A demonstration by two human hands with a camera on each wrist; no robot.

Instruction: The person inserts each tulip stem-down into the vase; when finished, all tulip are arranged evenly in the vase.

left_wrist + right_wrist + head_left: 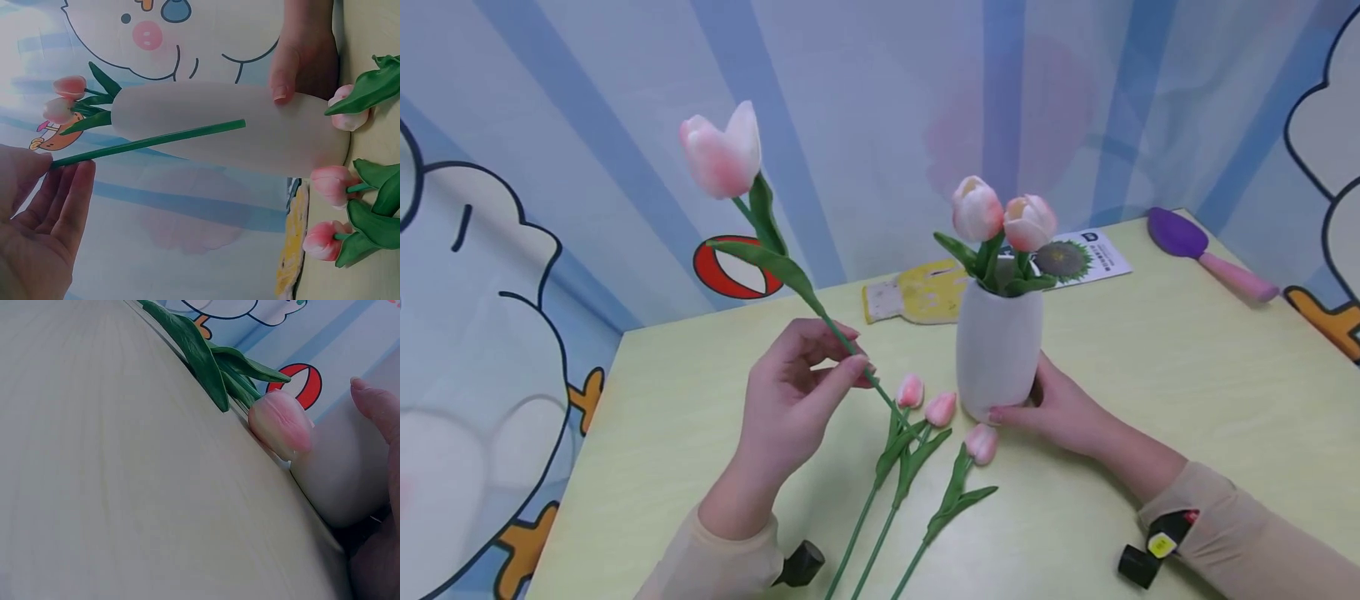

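My left hand (790, 400) pinches the green stem of a pink-and-white artificial tulip (722, 158) between thumb and fingers, bloom up and to the left. In the left wrist view the cut end of its stem (187, 133) overlaps the white vase (219, 106). Two tulips (977, 210) stand in the vase, leaves at its mouth. My right hand (1063, 408) grips the vase low down, thumb in front and fingers partly hidden behind. Three more tulips (940, 409) lie on the table before the vase; one bloom (281, 422) is close by the vase's base in the right wrist view.
Behind the vase lie a flat yellow item (928, 292) with a pale end and a printed card (1101, 254). A purple spatula (1180, 233) with a pink handle is at the far right corner. A cartoon-printed curtain (880, 125) rises along the pale table's (1187, 358) back edge.
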